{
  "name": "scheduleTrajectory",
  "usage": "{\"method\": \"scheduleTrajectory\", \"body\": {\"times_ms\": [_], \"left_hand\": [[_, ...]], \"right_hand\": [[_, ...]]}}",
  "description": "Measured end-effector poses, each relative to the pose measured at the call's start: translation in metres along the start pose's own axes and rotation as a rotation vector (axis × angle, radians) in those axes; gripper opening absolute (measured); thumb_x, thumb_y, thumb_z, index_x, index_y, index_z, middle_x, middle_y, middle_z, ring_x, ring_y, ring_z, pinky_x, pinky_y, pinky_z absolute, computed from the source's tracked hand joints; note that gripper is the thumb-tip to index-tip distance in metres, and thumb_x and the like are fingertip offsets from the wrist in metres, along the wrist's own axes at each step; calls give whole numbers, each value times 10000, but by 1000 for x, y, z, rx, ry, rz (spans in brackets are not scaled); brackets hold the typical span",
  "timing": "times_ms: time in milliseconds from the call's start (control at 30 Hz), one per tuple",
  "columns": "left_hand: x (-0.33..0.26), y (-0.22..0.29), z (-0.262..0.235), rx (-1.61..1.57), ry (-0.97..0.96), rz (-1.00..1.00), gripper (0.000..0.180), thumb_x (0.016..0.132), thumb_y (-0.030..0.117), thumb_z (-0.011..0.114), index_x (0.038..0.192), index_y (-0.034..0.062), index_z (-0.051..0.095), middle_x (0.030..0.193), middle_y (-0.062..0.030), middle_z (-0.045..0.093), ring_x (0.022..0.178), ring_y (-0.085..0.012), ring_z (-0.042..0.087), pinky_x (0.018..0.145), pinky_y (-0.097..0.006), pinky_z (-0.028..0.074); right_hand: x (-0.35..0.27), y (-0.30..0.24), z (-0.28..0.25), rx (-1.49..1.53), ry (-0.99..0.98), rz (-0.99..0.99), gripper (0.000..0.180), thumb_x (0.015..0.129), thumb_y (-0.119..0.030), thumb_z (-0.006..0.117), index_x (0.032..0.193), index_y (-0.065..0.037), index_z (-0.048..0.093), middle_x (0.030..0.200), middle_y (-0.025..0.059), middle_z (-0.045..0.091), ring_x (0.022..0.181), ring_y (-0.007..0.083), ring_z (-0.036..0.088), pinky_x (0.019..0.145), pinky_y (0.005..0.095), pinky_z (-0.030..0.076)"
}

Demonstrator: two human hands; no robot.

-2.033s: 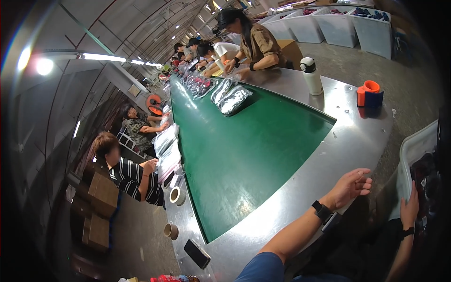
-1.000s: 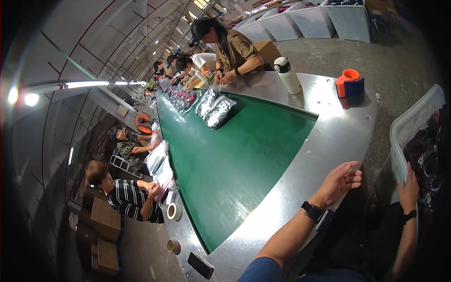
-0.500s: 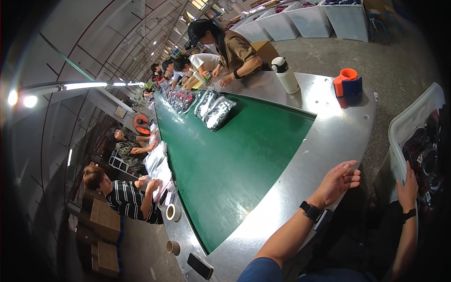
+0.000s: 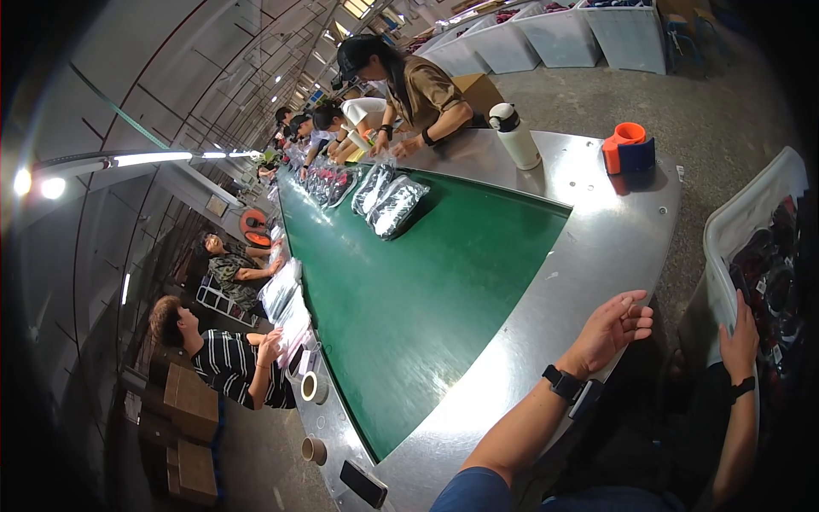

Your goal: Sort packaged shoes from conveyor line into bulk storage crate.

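Observation:
My left hand (image 4: pixel 609 335) hovers over the right edge of the metal table (image 4: pixel 529 363), palm turned up. Its fingers are loosely bent and apart, with nothing in them. At the far right, my right hand (image 4: pixel 740 343) rests against the rim of a white plastic bin (image 4: pixel 715 247), fingers stretched along it. Inside the bin lie many dark, plastic-wrapped items (image 4: pixel 772 264), too dim to name surely. A green conveyor belt (image 4: pixel 418 307) runs away from the table's near end. On its far part are clear-bagged dark and white items (image 4: pixel 388 203).
Along the table stand a white bottle (image 4: pixel 515 141), an orange and blue roll (image 4: pixel 629 151), tape rolls (image 4: pixel 314 387) and a phone (image 4: pixel 363 483). Co-workers line both sides, one in a striped shirt (image 4: pixel 243 367), another in brown (image 4: pixel 435 94). More bins (image 4: pixel 563 41) stand at the back.
My hands have hardly moved. The striped-shirt co-worker has brought both hands together and turned their head. The co-worker in brown has shifted their hands at the belt's edge.

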State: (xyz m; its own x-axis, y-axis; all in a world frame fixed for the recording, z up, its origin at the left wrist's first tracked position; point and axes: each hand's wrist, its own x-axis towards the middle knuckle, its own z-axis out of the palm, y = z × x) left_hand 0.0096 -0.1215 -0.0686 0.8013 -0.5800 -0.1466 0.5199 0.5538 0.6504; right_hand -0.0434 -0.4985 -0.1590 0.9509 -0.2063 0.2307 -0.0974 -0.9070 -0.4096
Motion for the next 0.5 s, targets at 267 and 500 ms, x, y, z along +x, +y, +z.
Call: {"method": "scheduleTrajectory", "body": {"times_ms": [267,500], "left_hand": [[0,-1,-1,-3,0,1,470,1108,313,533,1482,33,482,1214,-105,662,1107,-199,669,1023,-385,560],[0,-1,-1,-6,-3,2,468,1108,306,533,1481,29,482,1217,-110,663,1111,-205,670,1024,-390,561]], "right_hand": [[1,-2,-1,14,-9,10,859,873,-46,704,1636,-143,321,1463,230,531,1327,458,522,1100,506,433],[2,0,1,5,-20,13,867,876,-53,705,1639,-148,307,1468,235,531,1331,463,519,1101,515,432]]}}
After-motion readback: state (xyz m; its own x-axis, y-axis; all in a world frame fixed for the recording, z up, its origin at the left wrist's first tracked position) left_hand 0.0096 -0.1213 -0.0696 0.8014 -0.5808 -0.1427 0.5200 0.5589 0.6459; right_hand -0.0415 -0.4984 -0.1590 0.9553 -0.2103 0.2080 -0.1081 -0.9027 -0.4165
